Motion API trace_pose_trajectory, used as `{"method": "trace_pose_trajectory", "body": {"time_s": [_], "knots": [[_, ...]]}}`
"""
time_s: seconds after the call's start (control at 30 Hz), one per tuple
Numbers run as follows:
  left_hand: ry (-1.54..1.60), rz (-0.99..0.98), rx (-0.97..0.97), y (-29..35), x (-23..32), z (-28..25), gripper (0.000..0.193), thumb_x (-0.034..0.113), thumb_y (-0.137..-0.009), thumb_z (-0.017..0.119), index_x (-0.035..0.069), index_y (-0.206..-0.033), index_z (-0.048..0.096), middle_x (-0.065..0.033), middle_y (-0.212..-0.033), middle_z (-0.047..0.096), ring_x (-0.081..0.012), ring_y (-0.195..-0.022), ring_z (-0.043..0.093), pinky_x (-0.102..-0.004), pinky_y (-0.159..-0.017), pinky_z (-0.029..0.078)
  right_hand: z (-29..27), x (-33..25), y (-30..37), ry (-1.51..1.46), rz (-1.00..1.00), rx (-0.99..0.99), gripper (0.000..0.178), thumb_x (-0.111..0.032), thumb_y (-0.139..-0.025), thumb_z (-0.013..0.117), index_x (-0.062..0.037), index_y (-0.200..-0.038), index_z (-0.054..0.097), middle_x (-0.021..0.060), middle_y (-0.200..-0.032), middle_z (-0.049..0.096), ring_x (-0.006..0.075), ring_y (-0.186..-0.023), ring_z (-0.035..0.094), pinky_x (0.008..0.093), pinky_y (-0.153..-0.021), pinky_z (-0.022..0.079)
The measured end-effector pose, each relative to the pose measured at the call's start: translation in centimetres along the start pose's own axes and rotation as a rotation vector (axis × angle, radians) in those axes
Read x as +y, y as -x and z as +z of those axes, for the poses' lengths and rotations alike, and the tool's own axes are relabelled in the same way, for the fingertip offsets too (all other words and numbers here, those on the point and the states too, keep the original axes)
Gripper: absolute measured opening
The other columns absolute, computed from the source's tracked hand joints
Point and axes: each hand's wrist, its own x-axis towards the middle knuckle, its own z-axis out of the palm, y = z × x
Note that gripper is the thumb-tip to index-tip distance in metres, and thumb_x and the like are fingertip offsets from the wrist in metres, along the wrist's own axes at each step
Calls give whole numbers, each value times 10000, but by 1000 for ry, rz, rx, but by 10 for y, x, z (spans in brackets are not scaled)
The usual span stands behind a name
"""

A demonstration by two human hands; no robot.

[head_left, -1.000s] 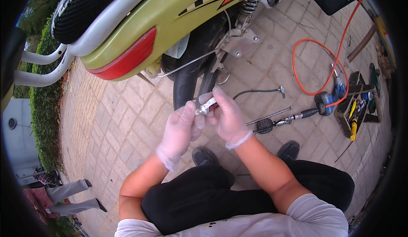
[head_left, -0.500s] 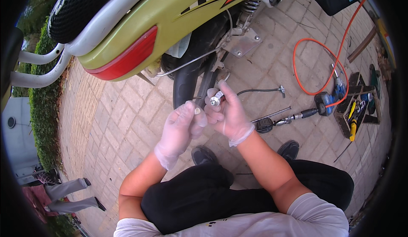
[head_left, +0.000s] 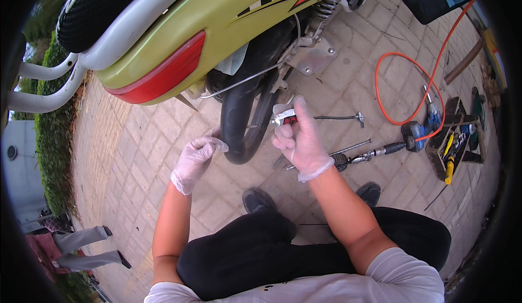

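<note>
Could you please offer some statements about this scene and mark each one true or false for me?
1. The left hand and right hand both wear translucent gloves. True.
2. The right hand holds a small metal-tipped tool. True.
3. The left hand is gripping the red taillight. False: it is beside the rear tyre; whether it touches is unclear.
4. The orange hose is to the left of the rear tyre. False: the orange hose is to its right.
5. A coil spring shows below the yellow-green body panel. True.

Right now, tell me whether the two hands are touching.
No: the tire shows between the left hand and the right hand.
</note>
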Motion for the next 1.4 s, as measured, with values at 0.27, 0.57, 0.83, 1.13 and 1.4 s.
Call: {"method": "trace_pose_trajectory", "body": {"time_s": [0.27, 0.57, 0.83, 1.13, 1.4], "knots": [[76, -144, -185, 9, -16, 49, 307, 268, -881, 737, -8, -1014, 717, -98, -1023, 699, -191, -993, 631, -330, -937, 464, 28, -13, 7, 489, -357, 180, 325, -310, -1009, 558, -5, -971, 664, 6, -713, 605, 39, -532, 423, 203, -482, 322], [68, -218, -204, 17, -3, 76, 322, 270, -902, 710, -22, -1038, 709, -103, -1045, 698, -187, -1016, 626, -317, -930, 465, 33, -9, 7, 758, -574, 36, 244, -246, -997, 585, -18, -956, 659, 51, -864, 684, 30, -603, 486, 184, -520, 391], [20, -210, -161, 15, -3, 76, 375, 337, -854, 762, -18, -964, 707, -109, -978, 695, -197, -950, 647, -326, -868, 495, 35, -6, 4, 944, -731, 18, 277, -253, -998, 595, 10, -938, 656, 31, -848, 670, 46, -684, 517, 204, -577, 417], [47, -207, -226, 15, -3, 76, 227, 164, -916, 672, -16, -1052, 702, -80, -1049, 695, -146, -990, 610, -288, -904, 461, 44, -14, 12, 1117, -738, -7, 251, -224, -986, 611, 18, -957, 672, 16, -842, 664, 40, -688, 488, 205, -617, 409], [68, -195, -220, 15, -4, 75, 210, 144, -916, 652, -13, -1044, 706, -82, -1049, 699, -140, -999, 616, -279, -902, 464, 53, -18, -1, 1202, -857, -1, 241, -220, -920, 686, 12, -856, 668, 80, -690, 645, 116, -605, 578, 265, -579, 467]]}}
